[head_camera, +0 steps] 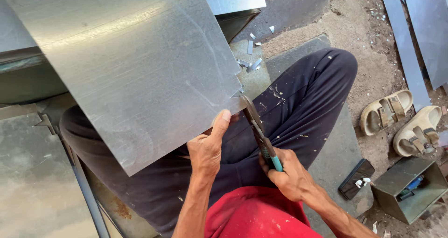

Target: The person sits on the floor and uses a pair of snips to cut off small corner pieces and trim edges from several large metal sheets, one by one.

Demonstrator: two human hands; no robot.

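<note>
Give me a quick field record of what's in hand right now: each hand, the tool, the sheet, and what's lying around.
left hand: grips the near edge of the metal sheet, thumb on top
right hand: closed on the teal handles of the tin snips
snips: blades at the sheet's right corner
sheet: large, grey, resting tilted over the person's lap
offcuts: small scraps on the floor beyond the knee
sandals: pair on the dirt at right
metal box: open, lower right
phone: dark, beside the box
</note>
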